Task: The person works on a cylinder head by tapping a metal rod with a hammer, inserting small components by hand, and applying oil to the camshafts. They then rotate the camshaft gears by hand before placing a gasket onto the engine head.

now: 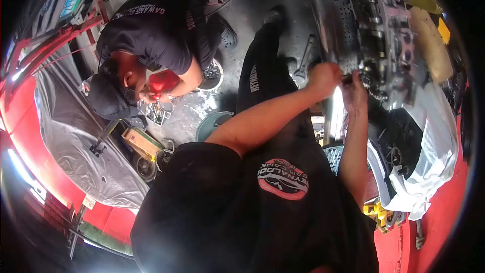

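- Head view, hands: the left hand (pixel 324 77) is closed in a fist around a dark tool handle (pixel 347 77), and the right hand (pixel 355 93) sits just beside it with fingers curled in at the same spot; whether the right hand grips anything of its own I cannot tell.
- Head view, work piece: both hands meet at the near end of an engine cylinder head (pixel 384 30), a grey metal block with rows of valve gear that lies on the desk (pixel 328 15) along its near edge. A white cloth (pixel 434 141) hangs off the desk's right side, and a yellow tool (pixel 376 211) rests below it.
- Head view, step in hand: judging by the two-hand grip, the work looks like turning or levering a fastener or small part at the end of the cylinder head, one hand driving and the other steadying.
- Head view, next move: it seems to call for firm, square pressure so the tool does not slip off the part, with the right hand kept close to guide it.
- Head view, nearby: a second person in a dark shirt (pixel 151 30) crouches on the floor at the left, well apart, beside a grey plastic sheet (pixel 70 131).
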The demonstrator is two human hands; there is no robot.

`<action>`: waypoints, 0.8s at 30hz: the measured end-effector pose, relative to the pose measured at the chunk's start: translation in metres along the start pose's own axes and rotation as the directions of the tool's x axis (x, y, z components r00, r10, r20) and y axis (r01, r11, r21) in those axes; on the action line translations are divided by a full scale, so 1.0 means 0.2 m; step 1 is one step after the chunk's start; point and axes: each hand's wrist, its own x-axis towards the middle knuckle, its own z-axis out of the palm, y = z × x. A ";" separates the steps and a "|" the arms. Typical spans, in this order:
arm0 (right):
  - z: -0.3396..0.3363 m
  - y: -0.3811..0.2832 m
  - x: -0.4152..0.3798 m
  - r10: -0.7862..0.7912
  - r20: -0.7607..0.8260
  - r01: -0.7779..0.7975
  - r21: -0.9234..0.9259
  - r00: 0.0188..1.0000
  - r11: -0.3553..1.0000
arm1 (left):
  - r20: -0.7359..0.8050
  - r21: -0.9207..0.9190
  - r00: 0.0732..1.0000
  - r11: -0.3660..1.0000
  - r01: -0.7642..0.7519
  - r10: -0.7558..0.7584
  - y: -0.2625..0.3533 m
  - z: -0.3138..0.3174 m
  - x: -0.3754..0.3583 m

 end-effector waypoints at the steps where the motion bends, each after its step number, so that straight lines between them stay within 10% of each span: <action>1: 0.07 -0.01 -0.03 0.018 0.051 -0.023 0.086 0.999 0.996 | 0.109 -0.014 0.994 1.000 0.020 -0.018 -0.05 0.03 0.03; 5: 0.07 0.01 -0.06 -0.105 0.063 0.103 0.032 0.992 0.994 | 0.165 -0.053 0.984 0.996 0.075 -0.066 -0.04 0.00 0.03; 10: 0.07 0.04 -0.02 -0.128 -0.197 0.091 -0.184 0.972 0.979 | -0.220 0.314 0.845 0.856 -0.411 0.487 -0.04 0.03 -0.01; 13: 0.05 0.07 -0.03 -0.081 -0.087 0.078 -0.034 0.993 0.996 | 0.069 -0.010 0.998 1.000 0.001 -0.001 -0.09 0.03 0.05; 17: 0.15 0.03 -0.09 -0.139 0.083 0.145 -0.070 0.987 0.987 | 0.168 -0.099 0.981 0.988 0.119 -0.101 -0.14 0.06 0.05; 21: 0.25 0.05 -0.07 -0.161 -0.393 0.013 -0.352 0.905 0.936 | 0.021 0.210 0.978 0.956 -0.206 0.206 -0.03 -0.01 -0.03; 24: 0.33 0.03 -0.13 -0.087 -0.359 0.071 -0.059 0.929 0.996 | 0.299 -0.325 0.914 0.871 0.368 -0.274 -0.14 -0.01 0.04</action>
